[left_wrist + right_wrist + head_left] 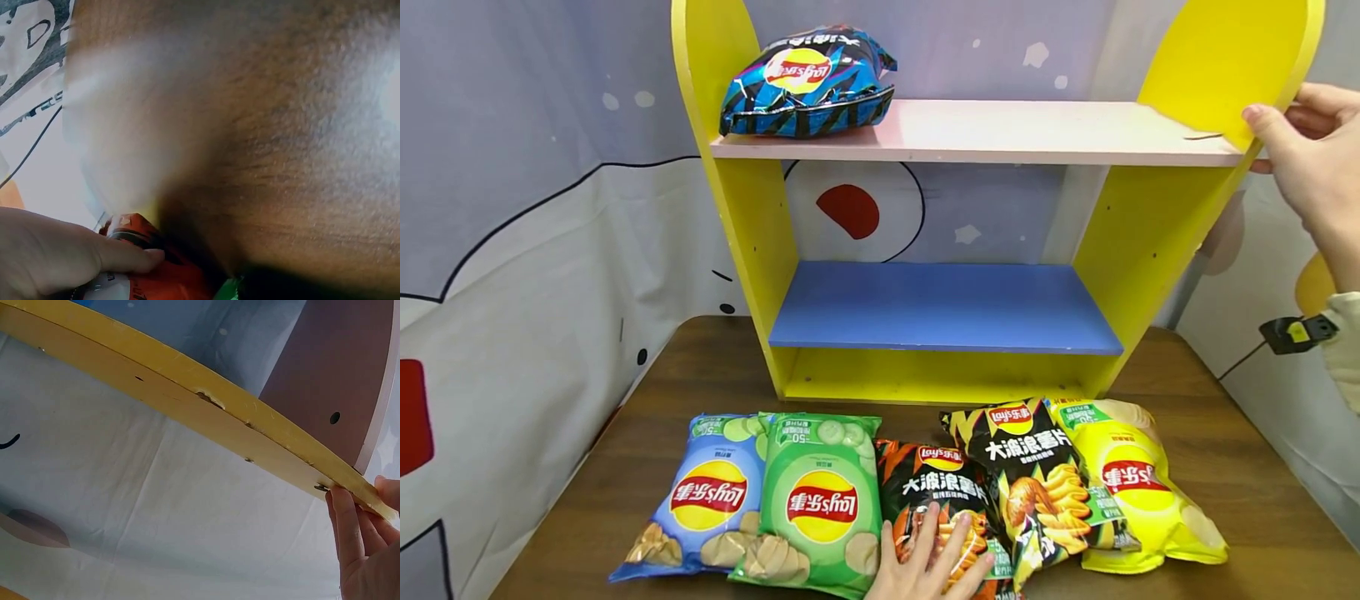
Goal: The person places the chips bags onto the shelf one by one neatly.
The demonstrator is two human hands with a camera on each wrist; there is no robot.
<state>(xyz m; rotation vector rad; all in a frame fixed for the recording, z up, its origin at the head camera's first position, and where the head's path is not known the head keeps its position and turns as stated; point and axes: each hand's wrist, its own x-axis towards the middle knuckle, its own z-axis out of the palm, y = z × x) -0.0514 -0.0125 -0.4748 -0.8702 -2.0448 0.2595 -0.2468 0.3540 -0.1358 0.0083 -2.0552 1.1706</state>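
Over brown wood [1210, 442], left hand [917, 573] splays upon glossy black-red bag [943, 485]; right hand [1317, 158] grips shelf [1228, 67]

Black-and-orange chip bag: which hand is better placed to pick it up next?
Left, likely: the left hand rests on the black-and-orange chip bag, fingers spread, while the right hand grips the yellow side panel, high up and away from the bag.

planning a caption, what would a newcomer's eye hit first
Probably the bright yellow shelf unit at the back, a blue-and-black chip bag at left on its pink board. Then five colourful chip bags lying before it, the left hand on the middle one, the right hand holding the unit's upper right edge.
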